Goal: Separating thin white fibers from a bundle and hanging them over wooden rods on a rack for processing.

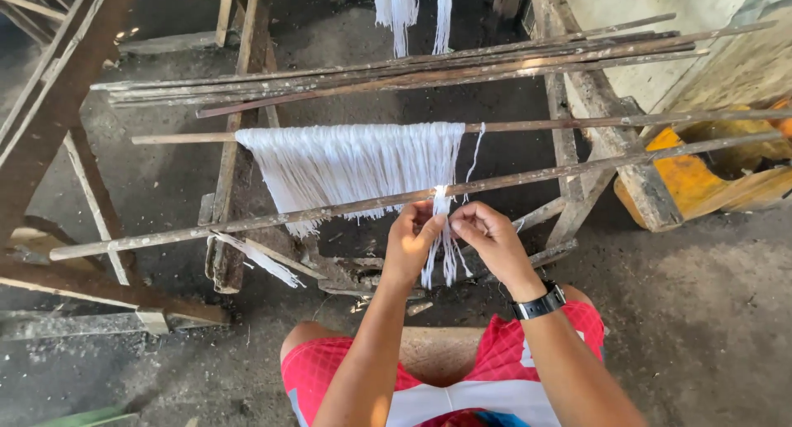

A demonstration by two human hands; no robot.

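Observation:
White noodle-like strands (pixel 355 165) hang in a wide curtain from a thin stick (pixel 206 137) resting on a wooden rack. A small bunch of strands (pixel 443 202) is draped over a nearer stick (pixel 247 221). My left hand (pixel 412 241) and my right hand (pixel 487 235) both pinch this bunch just below the near stick, fingertips close together. The loose ends (pixel 450 266) dangle beneath my hands. A black watch sits on my right wrist.
Several bare sticks (pixel 412 68) lie across the rack farther back, and more white strands (pixel 404 6) hang at the top. A yellow wooden object (pixel 693 179) sits at the right. I sit on a wooden stool (pixel 437 353) on a dirt floor.

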